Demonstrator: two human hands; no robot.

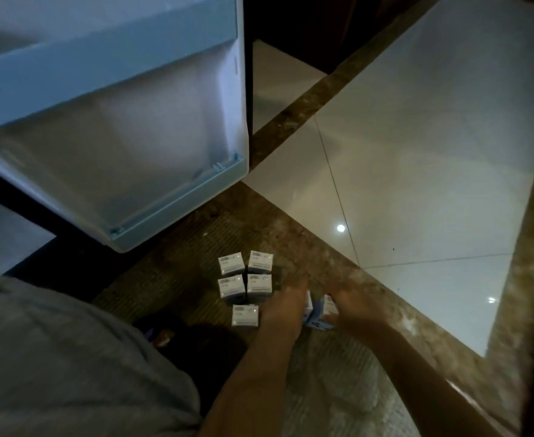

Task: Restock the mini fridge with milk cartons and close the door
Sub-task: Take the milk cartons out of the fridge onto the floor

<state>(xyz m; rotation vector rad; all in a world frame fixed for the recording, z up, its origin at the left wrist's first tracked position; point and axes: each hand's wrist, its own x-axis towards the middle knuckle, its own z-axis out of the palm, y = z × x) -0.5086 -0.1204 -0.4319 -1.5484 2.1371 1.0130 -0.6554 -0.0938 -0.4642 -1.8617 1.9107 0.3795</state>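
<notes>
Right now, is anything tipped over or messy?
One milk carton leans sideways in the right hand, beside the left hand. The five other cartons stand upright on the floor. No spill shows.

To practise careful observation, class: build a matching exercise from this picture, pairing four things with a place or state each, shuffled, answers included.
Things:
1 fridge door
2 block of four cartons
3 rightmost carton
4 white floor tile

Places or states:
A between the left hand and the right hand
B swung open
C shows bright light spots
D standing untouched on the brown floor strip

Pairs: 1-B, 2-D, 3-A, 4-C
</notes>
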